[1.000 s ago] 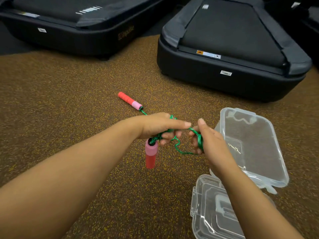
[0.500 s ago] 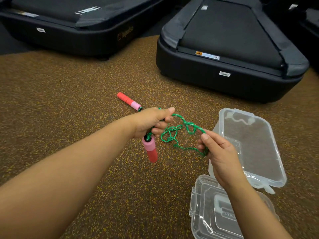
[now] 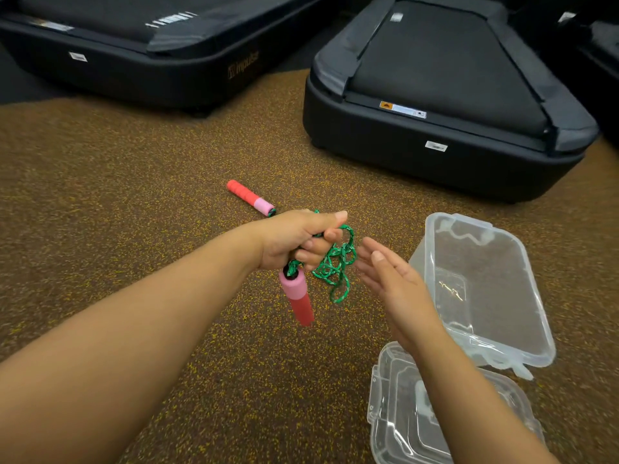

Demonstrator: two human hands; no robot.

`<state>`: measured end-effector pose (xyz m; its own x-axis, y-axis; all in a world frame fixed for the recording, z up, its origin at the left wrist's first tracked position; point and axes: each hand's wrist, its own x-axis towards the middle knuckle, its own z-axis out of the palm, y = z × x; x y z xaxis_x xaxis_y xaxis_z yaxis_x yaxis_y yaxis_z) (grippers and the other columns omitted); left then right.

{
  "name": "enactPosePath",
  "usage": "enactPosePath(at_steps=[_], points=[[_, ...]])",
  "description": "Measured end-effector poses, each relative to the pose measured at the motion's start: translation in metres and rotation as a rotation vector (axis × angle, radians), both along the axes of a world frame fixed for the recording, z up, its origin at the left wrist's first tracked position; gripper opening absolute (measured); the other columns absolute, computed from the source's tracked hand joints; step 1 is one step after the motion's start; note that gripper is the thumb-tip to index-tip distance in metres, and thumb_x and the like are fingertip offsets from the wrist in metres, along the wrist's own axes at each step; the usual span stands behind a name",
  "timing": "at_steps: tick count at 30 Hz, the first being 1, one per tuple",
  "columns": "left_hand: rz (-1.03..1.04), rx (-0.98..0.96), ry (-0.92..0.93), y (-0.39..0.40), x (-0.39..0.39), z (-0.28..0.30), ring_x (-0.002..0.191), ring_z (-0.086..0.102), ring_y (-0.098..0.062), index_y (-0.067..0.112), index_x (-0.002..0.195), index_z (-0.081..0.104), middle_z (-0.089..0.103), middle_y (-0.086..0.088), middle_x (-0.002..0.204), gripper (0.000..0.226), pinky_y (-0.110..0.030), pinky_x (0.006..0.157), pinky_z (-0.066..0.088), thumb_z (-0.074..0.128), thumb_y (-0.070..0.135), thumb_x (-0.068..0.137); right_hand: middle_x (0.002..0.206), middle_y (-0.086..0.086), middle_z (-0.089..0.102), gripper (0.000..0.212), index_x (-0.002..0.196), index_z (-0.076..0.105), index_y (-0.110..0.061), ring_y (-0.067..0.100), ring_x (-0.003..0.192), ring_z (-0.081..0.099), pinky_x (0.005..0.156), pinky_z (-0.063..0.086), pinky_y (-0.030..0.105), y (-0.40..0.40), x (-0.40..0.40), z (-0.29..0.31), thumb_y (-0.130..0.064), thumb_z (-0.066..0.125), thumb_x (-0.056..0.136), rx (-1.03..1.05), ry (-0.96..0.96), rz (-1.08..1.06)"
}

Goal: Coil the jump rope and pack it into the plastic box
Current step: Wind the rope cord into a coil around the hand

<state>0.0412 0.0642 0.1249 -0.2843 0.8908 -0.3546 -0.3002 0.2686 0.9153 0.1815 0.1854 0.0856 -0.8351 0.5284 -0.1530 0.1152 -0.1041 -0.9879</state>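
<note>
Between the two hands, curled fingers (image 3: 330, 236) of the left hand (image 3: 294, 239) clamp a bunch of green braided jump rope (image 3: 336, 262), loops spilling toward the right hand (image 3: 390, 279), which is flat, fingers straight, holding nothing, just beside the loops. One pink-and-red foam handle (image 3: 298, 298) dangles below the left fist; the other red-and-pink handle (image 3: 250, 197) lies on the speckled brown floor (image 3: 100, 229) behind it. To the right a clear plastic box (image 3: 485, 289) sits open, its transparent lid (image 3: 432, 413) nearer me. I'd guess the loose loops could slip and unravel, since only one hand pins them; the trailing handle could snag.
</note>
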Motion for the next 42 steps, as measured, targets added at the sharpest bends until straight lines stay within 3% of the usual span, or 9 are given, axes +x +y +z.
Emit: enactPosePath(at_steps=[5, 9, 12, 17, 23, 29, 35, 39, 42], points=[[-0.028, 0.022, -0.021, -0.002, -0.001, 0.000, 0.035, 0.021, -0.004, 0.023, 0.061, 0.041, 0.027, 0.013, 0.039, 0.041, -0.021, 0.044, 0.023, 0.036, 0.045, 0.095, 0.122, 0.008, 0.066, 0.028, 0.117, 0.061, -0.024, 0.021, 0.112, 0.062, 0.100, 0.045, 0.035, 0.001, -0.004, -0.005, -0.027, 0.040, 0.099, -0.185, -0.071, 0.130], [-0.029, 0.038, -0.032, -0.004, -0.002, -0.001, 0.035, 0.022, -0.005, 0.025, 0.057, 0.044, 0.028, 0.013, 0.040, 0.040, -0.024, 0.047, 0.022, 0.041, 0.048, 0.090, 0.106, 0.011, 0.072, 0.039, 0.123, 0.058, -0.009, 0.018, 0.086, 0.067, 0.087, 0.049, 0.030, -0.005, -0.003, -0.011, -0.031, 0.037, 0.098, -0.229, -0.109, 0.246], [-0.002, 0.037, -0.044, -0.005, -0.003, 0.000, 0.034, 0.022, -0.005, 0.024, 0.058, 0.043, 0.027, 0.013, 0.039, 0.039, -0.023, 0.046, 0.024, 0.042, 0.048, 0.088, 0.084, 0.005, 0.072, 0.046, 0.111, 0.067, -0.011, 0.013, 0.071, 0.060, 0.079, 0.044, 0.029, -0.008, -0.002, -0.013, -0.042, 0.043, 0.088, -0.262, -0.124, 0.311], [0.021, 0.033, -0.043, -0.005, -0.003, 0.000, 0.033, 0.024, -0.005, 0.022, 0.061, 0.039, 0.027, 0.013, 0.038, 0.041, -0.021, 0.045, 0.029, 0.035, 0.045, 0.095, 0.062, -0.001, 0.062, 0.035, 0.089, 0.078, -0.012, 0.010, 0.056, 0.052, 0.081, 0.036, 0.037, -0.007, 0.003, -0.015, -0.040, 0.061, 0.076, -0.459, -0.084, 0.347], [0.020, 0.036, -0.058, -0.002, -0.001, -0.001, 0.033, 0.025, -0.005, 0.022, 0.062, 0.039, 0.027, 0.013, 0.038, 0.041, -0.022, 0.046, 0.029, 0.033, 0.044, 0.096, 0.058, -0.002, 0.052, 0.048, 0.093, 0.076, -0.011, 0.010, 0.050, 0.039, 0.071, 0.040, 0.031, -0.011, 0.006, -0.013, -0.046, 0.045, 0.082, -0.508, -0.177, 0.428], [0.068, 0.050, -0.074, -0.002, 0.000, 0.001, 0.035, 0.030, -0.008, 0.022, 0.063, 0.039, 0.028, 0.012, 0.038, 0.041, -0.023, 0.048, 0.033, 0.033, 0.045, 0.096, 0.063, -0.001, 0.059, 0.027, 0.077, 0.076, -0.015, 0.012, 0.058, 0.058, 0.086, 0.048, 0.042, -0.012, 0.011, -0.020, -0.032, 0.055, 0.081, -0.666, -0.045, 0.256], [0.110, 0.087, -0.092, -0.006, -0.003, 0.004, 0.035, 0.035, -0.009, 0.021, 0.064, 0.039, 0.031, 0.010, 0.036, 0.038, -0.024, 0.049, 0.035, 0.036, 0.044, 0.094, 0.071, -0.001, 0.072, 0.017, 0.087, 0.071, -0.014, 0.012, 0.066, 0.066, 0.070, 0.048, 0.028, -0.008, 0.006, -0.032, -0.020, 0.065, 0.073, -0.494, -0.041, -0.008], [0.232, 0.086, -0.136, -0.013, -0.015, 0.003, 0.032, 0.034, -0.008, 0.022, 0.063, 0.038, 0.031, 0.010, 0.035, 0.040, -0.021, 0.044, 0.034, 0.036, 0.043, 0.096, 0.065, -0.008, 0.072, 0.007, 0.090, 0.067, -0.019, 0.007, 0.067, 0.064, 0.074, 0.046, 0.027, 0.008, 0.010, -0.044, -0.021, 0.064, 0.084, -0.449, -0.005, -0.343], [0.279, 0.066, -0.124, -0.015, -0.018, -0.002, 0.032, 0.032, -0.008, 0.022, 0.064, 0.039, 0.031, 0.010, 0.035, 0.040, -0.021, 0.043, 0.032, 0.037, 0.043, 0.097, 0.065, -0.006, 0.071, 0.013, 0.097, 0.069, -0.013, 0.006, 0.061, 0.058, 0.068, 0.042, 0.022, 0.009, 0.014, -0.049, -0.014, 0.065, 0.086, -0.374, -0.031, -0.409]])
